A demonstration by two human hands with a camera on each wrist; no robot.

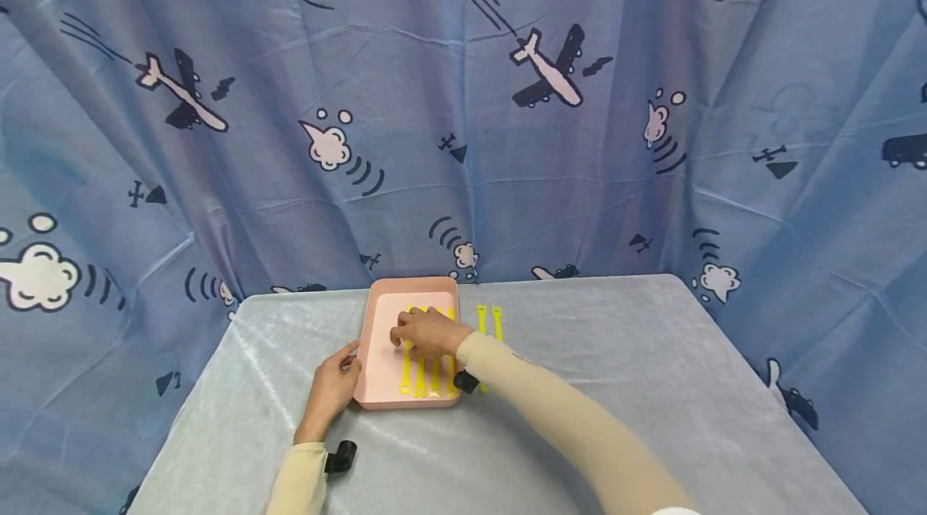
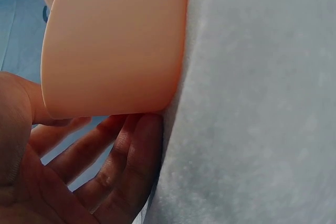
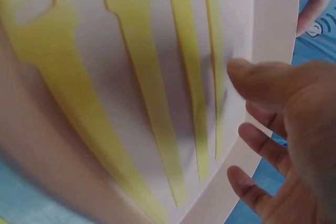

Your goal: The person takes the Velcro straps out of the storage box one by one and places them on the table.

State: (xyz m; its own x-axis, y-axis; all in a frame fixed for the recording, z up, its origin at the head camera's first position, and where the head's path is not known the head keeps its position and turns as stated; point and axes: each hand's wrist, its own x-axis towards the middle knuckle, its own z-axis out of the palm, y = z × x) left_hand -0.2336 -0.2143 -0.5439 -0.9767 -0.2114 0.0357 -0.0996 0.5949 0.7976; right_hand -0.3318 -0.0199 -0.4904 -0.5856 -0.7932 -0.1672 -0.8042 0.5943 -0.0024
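A pink tray (image 1: 379, 386) lies on the table, with several flat yellow straps (image 1: 421, 378) side by side in its right part. Each strap visible at its head end in the right wrist view has a wide, slotted head (image 3: 44, 19). My left hand (image 1: 332, 390) is at the tray's left side, its fingers touching the outer wall (image 2: 115, 51). Over the tray hovers my right hand (image 1: 429, 333), fingers spread and loosely bent, holding nothing. In the right wrist view its thumb (image 3: 262, 80) is near the outermost strap. My hand and forearm hide parts of the straps.
Two more yellow straps (image 1: 498, 323) lie on the table just right of the tray, partly covered by my right sleeve. A pale grey cloth covers the table (image 1: 652, 362). Behind it hangs a blue patterned curtain (image 1: 405, 201).
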